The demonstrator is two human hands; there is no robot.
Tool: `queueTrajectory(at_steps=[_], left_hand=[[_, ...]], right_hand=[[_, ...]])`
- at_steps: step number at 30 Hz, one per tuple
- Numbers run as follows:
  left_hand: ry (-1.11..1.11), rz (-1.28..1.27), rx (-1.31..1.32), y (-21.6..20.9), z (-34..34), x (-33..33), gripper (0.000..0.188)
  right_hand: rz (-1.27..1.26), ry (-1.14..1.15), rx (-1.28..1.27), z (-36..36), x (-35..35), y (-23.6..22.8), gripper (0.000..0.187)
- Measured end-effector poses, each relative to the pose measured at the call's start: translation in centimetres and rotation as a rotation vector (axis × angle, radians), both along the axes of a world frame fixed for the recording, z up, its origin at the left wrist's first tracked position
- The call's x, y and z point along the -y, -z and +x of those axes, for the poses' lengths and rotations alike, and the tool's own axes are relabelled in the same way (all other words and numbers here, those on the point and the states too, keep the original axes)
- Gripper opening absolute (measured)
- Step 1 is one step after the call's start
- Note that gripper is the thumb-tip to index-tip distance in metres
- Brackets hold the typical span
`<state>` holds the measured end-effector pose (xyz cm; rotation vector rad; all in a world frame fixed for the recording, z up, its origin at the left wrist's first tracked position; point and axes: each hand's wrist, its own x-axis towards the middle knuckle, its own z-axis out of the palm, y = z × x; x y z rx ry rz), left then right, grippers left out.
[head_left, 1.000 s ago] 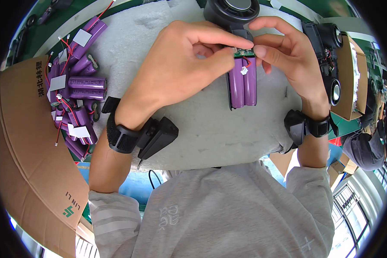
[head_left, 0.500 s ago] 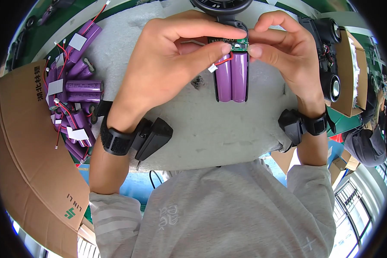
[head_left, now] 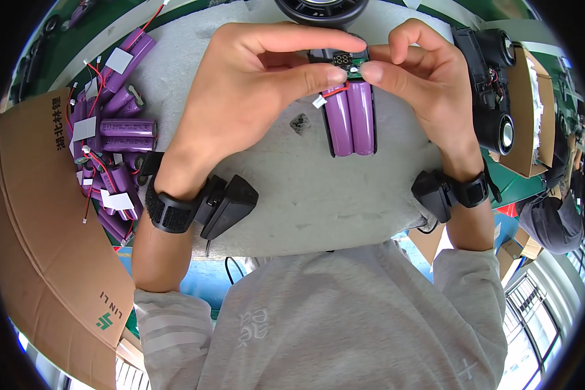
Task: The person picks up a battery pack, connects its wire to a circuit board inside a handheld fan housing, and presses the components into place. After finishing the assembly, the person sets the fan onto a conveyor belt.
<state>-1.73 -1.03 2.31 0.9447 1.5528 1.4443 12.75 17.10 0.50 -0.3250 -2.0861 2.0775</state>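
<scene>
Figure: view from my head down onto the desk [head_left: 305,195], a pale grey padded surface. My left hand [head_left: 247,97] and my right hand [head_left: 429,84] were drawn together above the desk, thumbs and forefingers meeting and pinched on a small green circuit board [head_left: 352,65] seated at the far end of a purple twin-cell battery pack [head_left: 351,120]. The pack was held between both hands, just over the middle of the desk, its long axis pointing toward me. A short red wire [head_left: 335,92] with a small white connector [head_left: 318,101] came out at the board end, beside my left thumb. Whether the board was fixed to the cells or only pressed in place could not be told from this view.

As to progress, I judged the pack nearly assembled: two cells were joined side by side and the board sat at their end, while the connector hung free. A heap of purple cells with red leads [head_left: 107,149] lay at my left beside a brown cardboard box [head_left: 39,260]. At my right stood a black speaker housing [head_left: 491,84] against another carton [head_left: 526,117]; a round black part [head_left: 322,10] lay at the far edge. Both wrists wore black strapped devices.
</scene>
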Motion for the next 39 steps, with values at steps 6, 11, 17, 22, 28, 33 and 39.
queueTrajectory(at_steps=[6, 11, 17, 22, 28, 33, 39], left_hand=[[0.058, 0.144, -0.191, 0.6, -0.1, -0.2, 0.024], [0.027, 0.099, -0.132, 0.7, 0.0, -0.3, 0.021], [0.026, 0.045, -0.003, 0.7, 0.0, -0.3, 0.021], [0.111, 0.030, 0.025, 0.4, -0.7, -0.2, 0.023], [0.094, -0.039, 0.017, 0.4, -0.6, -0.2, 0.025], [0.048, -0.033, 0.063, 0.7, -0.1, -0.3, 0.024], [0.031, -0.013, 0.025, 1.0, 0.1, -0.5, 0.024]], right_hand=[[-0.057, 0.001, -0.018, 0.0, -0.4, 0.2, 0.020], [-0.131, -0.019, -0.085, -0.7, 0.3, -0.4, 0.013], [-0.096, -0.017, 0.024, -0.6, 0.3, -0.6, 0.019], [-0.112, 0.023, 0.012, -0.6, 0.5, -0.4, 0.019], [0.263, 0.085, -0.021, -0.6, 1.2, -1.9, 0.016], [0.776, 0.000, -0.219, -0.3, 2.7, -3.4, 0.016], [0.824, -0.084, -0.261, -0.3, 2.5, -2.5, 0.017]])
